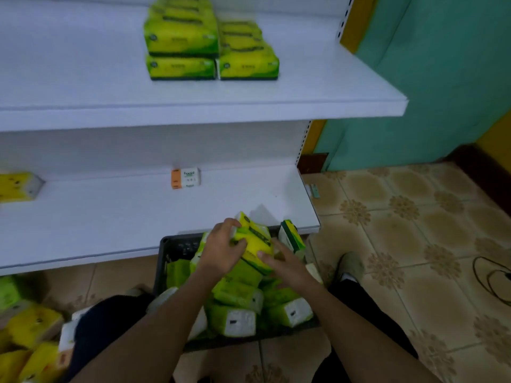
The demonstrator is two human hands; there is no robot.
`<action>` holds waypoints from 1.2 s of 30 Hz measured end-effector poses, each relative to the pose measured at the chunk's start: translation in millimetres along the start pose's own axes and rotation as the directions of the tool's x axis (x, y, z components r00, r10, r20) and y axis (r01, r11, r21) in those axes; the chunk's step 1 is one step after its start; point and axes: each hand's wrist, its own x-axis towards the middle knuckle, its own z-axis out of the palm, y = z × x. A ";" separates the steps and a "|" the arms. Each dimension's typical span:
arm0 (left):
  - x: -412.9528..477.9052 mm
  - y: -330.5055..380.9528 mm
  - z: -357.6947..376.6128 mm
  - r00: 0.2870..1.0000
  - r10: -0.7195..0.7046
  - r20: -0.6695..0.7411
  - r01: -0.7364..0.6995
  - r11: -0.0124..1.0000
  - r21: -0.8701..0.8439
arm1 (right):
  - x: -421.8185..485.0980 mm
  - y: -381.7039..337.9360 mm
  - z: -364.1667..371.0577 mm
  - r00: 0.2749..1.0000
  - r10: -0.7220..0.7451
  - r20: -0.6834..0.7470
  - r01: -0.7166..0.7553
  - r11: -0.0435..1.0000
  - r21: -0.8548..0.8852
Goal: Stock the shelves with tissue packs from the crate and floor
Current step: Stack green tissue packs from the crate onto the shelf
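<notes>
My left hand (221, 248) grips a yellow-green tissue pack (255, 240) by its left end, lifted a little above the black crate (168, 250). From the right, my right hand (287, 265) curls its fingers around the same pack's lower edge. The crate sits on the floor between my knees and holds several green tissue packs (237, 310). Another pack (291, 239) stands upright at the crate's far right corner. Stacked green packs (210, 45) sit on the upper shelf (249, 106). A loose pile of yellow packs (30, 341) lies on the floor at the lower left.
On the lower shelf (138, 217) stand a small orange-and-white pack (185, 178) and, at its left end, a yellow pack (18, 186). To the right are tiled floor (401, 244), my shoe (351, 265), a black cable (492, 277) and a teal wall (442, 78).
</notes>
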 end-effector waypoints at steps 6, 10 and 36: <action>0.9 52.6 -77.3 0.974 0.156 -0.162 -0.156 0.988 0.014 | -20.4 -90.2 0.3 0.948 -0.310 -0.066 0.310 0.951 -0.017; 9.5 87.7 -117.5 0.926 0.301 -0.229 -0.281 0.953 0.118 | -36.1 -144.8 -17.8 0.815 -0.563 -0.134 0.533 0.820 -0.209; 175.3 93.5 -184.4 0.892 0.404 -0.205 -0.208 0.768 0.605 | 134.0 -372.5 -122.0 0.717 -0.660 -0.226 0.437 0.678 -0.591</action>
